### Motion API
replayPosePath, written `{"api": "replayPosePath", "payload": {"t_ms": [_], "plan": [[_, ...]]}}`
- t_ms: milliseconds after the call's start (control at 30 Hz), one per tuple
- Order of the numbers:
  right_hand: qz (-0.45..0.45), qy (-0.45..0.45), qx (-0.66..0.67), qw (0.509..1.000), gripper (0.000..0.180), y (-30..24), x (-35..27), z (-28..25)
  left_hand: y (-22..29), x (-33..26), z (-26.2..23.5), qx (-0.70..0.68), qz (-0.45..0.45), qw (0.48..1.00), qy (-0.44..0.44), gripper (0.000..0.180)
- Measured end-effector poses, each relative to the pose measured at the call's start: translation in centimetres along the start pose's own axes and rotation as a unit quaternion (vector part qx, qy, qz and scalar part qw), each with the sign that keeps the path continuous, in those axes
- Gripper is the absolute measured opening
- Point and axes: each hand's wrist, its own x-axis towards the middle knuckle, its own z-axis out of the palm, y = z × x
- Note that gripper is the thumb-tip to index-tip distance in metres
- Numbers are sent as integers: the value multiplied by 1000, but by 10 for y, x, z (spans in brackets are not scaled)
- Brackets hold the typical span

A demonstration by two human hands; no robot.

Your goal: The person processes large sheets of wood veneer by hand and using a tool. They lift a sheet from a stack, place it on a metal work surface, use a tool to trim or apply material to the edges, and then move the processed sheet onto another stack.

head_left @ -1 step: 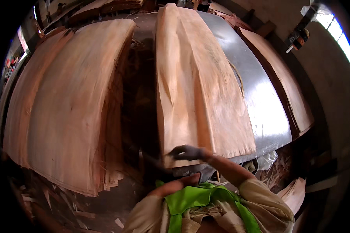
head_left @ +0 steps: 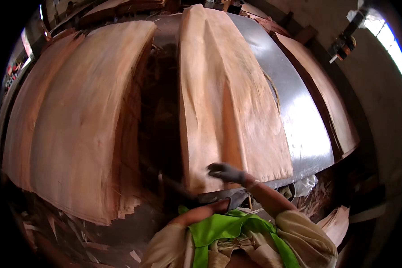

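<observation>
A long, wavy sheet of pale wood veneer (head_left: 259, 111) lies lengthwise before me, with a raised fold down its middle. Over its near end is my right hand (head_left: 228, 172) in a grey glove. Its fingers point left, somewhat apart, with nothing seen in them; whether they touch the veneer I cannot tell. My left hand (head_left: 237, 199), gloved too, is low at the near edge of the table, close to my body. Its fingers are hidden, so their hold does not show.
Under the veneer is a shiny metal tabletop (head_left: 306, 129). On the left stands a thick stack of veneer sheets (head_left: 76, 120), past a dark gap. More veneer (head_left: 326, 85) lies along the right. Wood scraps (head_left: 317, 196) and crumpled clear plastic (head_left: 305, 185) are near the table's right corner.
My right hand has moved right and slightly away from me, off the near left corner of the veneer. The left hand stays about where it was.
</observation>
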Motion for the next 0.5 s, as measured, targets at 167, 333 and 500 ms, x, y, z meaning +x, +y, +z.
{"api": "replayPosePath", "payload": {"t_ms": [167, 333, 500], "plan": [[216, 361, -149, 895, 34, 66, -94, -85, 29, 14, -4, -121, -22, 992, -3, 33], [219, 416, -1, 883, 20, 61, -135, -47, 84, -10, 16, -182, -20, 974, -130, 30], [229, 412, -77, 879, 27, -19, -162, -115, 48, -29, 14, -357, 20, 921, -153, 39]]}}
